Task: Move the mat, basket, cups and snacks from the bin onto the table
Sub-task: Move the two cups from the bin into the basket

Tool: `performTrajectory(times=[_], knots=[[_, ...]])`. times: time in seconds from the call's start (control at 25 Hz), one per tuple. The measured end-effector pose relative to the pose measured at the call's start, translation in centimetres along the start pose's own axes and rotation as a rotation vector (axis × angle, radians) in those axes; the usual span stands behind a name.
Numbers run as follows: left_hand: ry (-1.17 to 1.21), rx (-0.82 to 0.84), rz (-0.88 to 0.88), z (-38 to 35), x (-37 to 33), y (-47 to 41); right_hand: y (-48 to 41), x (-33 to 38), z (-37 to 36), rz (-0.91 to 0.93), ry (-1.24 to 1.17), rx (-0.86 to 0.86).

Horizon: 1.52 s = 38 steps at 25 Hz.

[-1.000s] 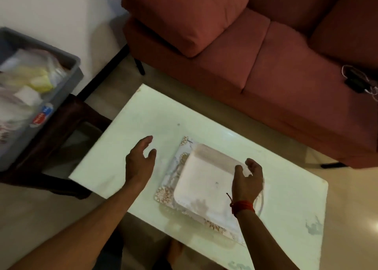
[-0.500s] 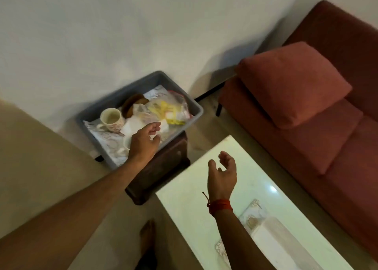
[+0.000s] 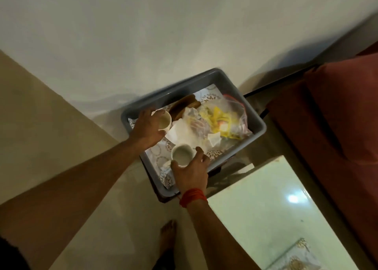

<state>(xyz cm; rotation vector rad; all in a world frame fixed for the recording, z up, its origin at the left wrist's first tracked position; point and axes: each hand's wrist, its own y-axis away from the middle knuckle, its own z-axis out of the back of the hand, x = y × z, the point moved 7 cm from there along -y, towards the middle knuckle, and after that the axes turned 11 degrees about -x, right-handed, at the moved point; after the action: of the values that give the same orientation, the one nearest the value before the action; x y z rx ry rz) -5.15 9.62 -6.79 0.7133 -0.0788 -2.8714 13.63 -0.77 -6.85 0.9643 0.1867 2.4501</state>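
We reach into the grey bin with both hands. Our left hand wraps its fingers around a cup near the bin's far left corner. Our right hand grips a second cup by the near edge, thumb and fingers round its rim. The snack bag lies toward the right side.

You are looking at a grey bin of smooth, matt plastic. Two cups are showing a glazed, pale ceramic sheen. The snack bag is glinting as thin, crinkled clear plastic. The table top is gleaming, glossy and smooth. The sofa is looking like matt woven cloth.
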Motion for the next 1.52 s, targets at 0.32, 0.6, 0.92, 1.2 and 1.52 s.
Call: performTrajectory(times=[0.32,0.6,0.92,1.2,1.52], knots=[[-0.217,-0.027,-0.071,-3.9,2.6,-1.4,-1.5,-0.2,-4.9,-0.01,0.197,0.077],[-0.204,-0.063,-0.055,-4.0,1.9,-1.8,-3.2,-0.4,-5.5,0.007,0.153,0.026],[-0.069,-0.201,-0.024,0.9,-3.1,2.3,-2.3,2.0,0.7,0.189,0.064,-0.083],[-0.109,-0.259,-0.081,2.3,-15.2,8.6,-0.5,-3.2,14.3,0.238,0.014,-0.191],[-0.026,-0.151,-0.315,-7.6,-33.9,23.3,4.3,-23.1,31.3,0.03,0.054,-0.352]])
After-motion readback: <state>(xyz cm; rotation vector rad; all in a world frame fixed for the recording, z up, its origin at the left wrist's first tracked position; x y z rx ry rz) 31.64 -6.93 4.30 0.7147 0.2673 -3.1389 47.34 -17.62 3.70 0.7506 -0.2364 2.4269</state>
